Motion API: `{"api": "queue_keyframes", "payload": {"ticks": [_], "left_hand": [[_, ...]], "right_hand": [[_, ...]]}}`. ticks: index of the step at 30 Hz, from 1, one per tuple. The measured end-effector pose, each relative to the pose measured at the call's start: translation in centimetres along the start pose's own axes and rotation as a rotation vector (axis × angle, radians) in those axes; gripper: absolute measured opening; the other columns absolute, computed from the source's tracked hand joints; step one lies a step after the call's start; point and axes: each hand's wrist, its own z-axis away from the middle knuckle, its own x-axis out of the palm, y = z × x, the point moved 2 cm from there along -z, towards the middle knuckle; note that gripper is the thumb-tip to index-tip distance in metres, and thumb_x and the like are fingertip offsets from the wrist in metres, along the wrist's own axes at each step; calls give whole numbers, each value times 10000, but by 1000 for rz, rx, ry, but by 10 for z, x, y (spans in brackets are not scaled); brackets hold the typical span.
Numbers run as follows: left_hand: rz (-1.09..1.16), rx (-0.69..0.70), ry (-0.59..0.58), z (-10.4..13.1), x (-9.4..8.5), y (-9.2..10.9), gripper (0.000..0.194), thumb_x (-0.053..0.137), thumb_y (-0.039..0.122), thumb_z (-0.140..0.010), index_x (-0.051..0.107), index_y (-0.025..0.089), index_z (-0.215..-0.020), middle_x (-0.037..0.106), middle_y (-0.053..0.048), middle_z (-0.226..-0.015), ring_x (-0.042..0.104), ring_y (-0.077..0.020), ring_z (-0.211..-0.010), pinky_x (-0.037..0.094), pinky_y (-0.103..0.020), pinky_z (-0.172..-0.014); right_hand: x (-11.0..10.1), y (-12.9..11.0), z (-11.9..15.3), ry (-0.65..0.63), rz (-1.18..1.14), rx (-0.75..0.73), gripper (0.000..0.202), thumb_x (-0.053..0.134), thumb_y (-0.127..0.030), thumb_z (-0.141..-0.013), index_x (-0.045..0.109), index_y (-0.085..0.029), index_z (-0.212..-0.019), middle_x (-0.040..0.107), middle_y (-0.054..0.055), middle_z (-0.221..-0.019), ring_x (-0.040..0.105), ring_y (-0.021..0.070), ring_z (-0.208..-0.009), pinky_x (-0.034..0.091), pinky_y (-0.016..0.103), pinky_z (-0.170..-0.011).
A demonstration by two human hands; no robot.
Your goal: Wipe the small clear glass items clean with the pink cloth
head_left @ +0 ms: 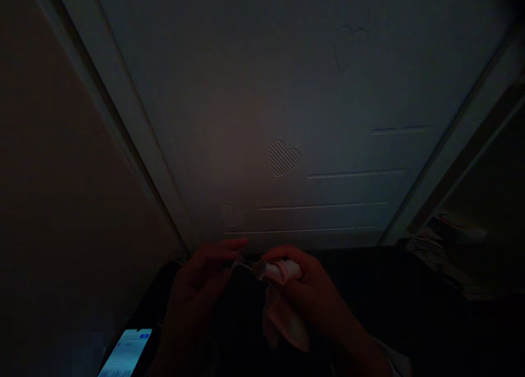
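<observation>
In the dim head view, my right hand is closed around a soft, pale pink-and-white item, perhaps fabric; its kind does not show clearly. Two rounded, petal-like flaps hang beneath that hand. To the left, my left hand has its fingers bent together at a thin, pale end that seems to belong to the same item. Darkness hides most of the left fingertips and the lower part of both hands.
A lit phone lies at the lower left. Ahead stands a pale door or panel with embossed hearts and lines, in a frame. Papers or boxes sit at the right. The dark surface below shows little detail.
</observation>
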Motion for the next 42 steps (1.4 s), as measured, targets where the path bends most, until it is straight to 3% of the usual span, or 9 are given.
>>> {"api": "queue_keyframes", "payload": {"ticks": [4,8,12,21,32,37,42], "left_hand": [[-90,34,64,-2,-2,0,105,674,227,-768,765,277,-745,798,-5,-1064,716,-245,-1036,558,-298,-840],[-356,-20,143,-7,-3,1,161,613,349,-849,747,263,-821,781,4,-830,722,-218,-829,549,-274,-716],[-463,-49,101,-11,3,3,223,601,427,-826,727,254,-765,744,5,-740,693,-218,-748,533,-277,-665],[-403,-41,85,-13,2,2,195,668,416,-759,753,243,-733,705,30,-658,639,-182,-673,484,-249,-629],[-327,-26,53,-12,-1,-3,146,725,384,-734,793,273,-799,805,21,-767,730,-189,-771,539,-250,-715],[-306,-40,23,-12,-3,-6,133,720,367,-789,796,289,-866,833,17,-861,760,-188,-865,558,-239,-767],[-305,17,-24,-11,-6,-7,127,720,326,-799,800,287,-890,839,0,-923,765,-204,-916,576,-256,-804]], "right_hand": [[1,-1,2,20,2,0,155,680,-238,-704,752,-221,-840,693,-4,-726,604,155,-642,476,248,-596],[2,1,3,13,20,0,154,670,-250,-737,747,-211,-865,668,-14,-684,585,142,-598,450,235,-554],[3,-2,3,0,96,-46,172,628,-226,-752,752,-217,-872,673,-13,-690,590,145,-599,438,232,-532],[4,-7,3,-25,171,-97,206,621,-198,-759,755,-227,-912,734,8,-795,660,174,-715,495,258,-624],[3,-3,4,-20,108,-70,218,621,-193,-751,743,-224,-929,701,3,-770,640,168,-696,477,248,-590],[2,0,3,-10,109,-61,227,627,-186,-741,739,-232,-933,693,-2,-763,634,168,-677,472,255,-589],[3,1,3,-8,81,-61,193,640,-192,-761,738,-235,-922,698,5,-770,653,179,-709,480,252,-587]]}}
